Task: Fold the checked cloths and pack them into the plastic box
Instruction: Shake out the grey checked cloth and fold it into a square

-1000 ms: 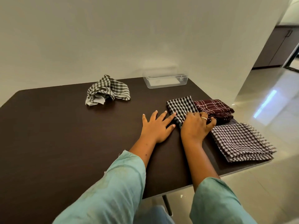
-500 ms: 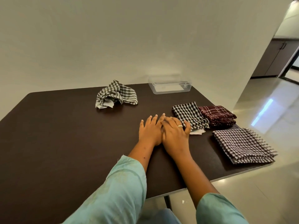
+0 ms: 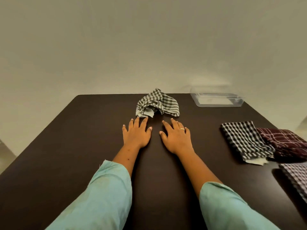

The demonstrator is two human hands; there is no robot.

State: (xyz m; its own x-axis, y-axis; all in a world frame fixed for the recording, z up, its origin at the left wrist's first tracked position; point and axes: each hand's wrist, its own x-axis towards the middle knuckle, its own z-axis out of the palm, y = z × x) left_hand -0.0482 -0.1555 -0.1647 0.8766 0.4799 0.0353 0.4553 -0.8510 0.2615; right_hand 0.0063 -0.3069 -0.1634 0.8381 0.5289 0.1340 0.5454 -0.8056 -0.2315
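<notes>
Lying flat on the table (image 3: 66, 146), fingers spread and empty, left hand (image 3: 136, 136) and right hand (image 3: 177, 138) sit just near of the crumpled cloth (image 3: 158, 103), likely poised to gather it.

A plain cream wall (image 3: 149, 47) filled the upper view. A dark brown table (image 3: 49, 163) stood with its far edge against it.

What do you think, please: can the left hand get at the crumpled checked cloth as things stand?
Probably yes. The left hand lies flat and open on the table, its fingertips at or just short of the crumpled checked cloth's near corner, with nothing lying between them.
</notes>
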